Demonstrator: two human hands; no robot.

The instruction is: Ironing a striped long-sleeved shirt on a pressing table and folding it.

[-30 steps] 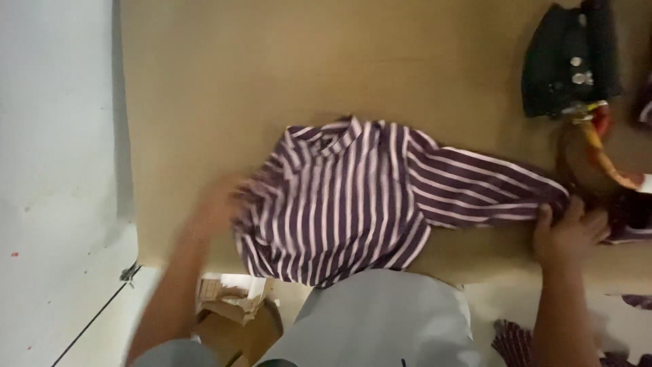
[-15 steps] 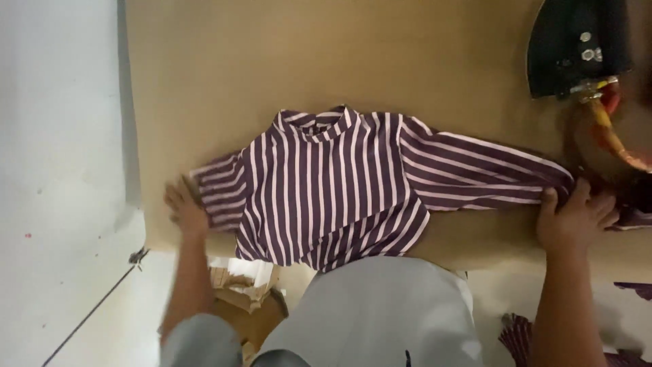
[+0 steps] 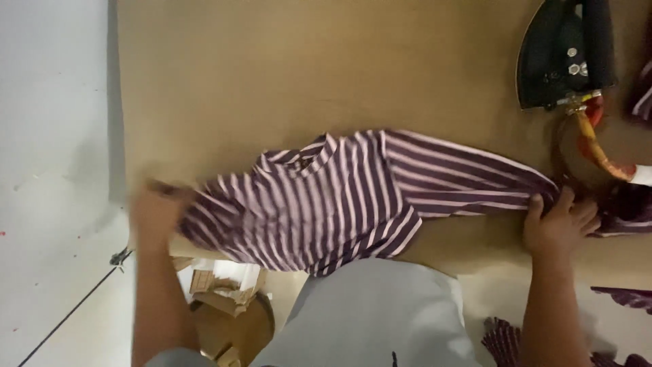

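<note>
left hand (image 3: 155, 214) has tugged shirt (image 3: 326, 200) sleeve leftward.

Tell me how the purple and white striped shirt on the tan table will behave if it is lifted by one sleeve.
The purple and white striped shirt is probably floppy: it lies flat with soft folds at its hem. It looks light, since the left hand and right hand spread it with bare fingers. It likely drags rather than slides freely on the tan table.
</note>
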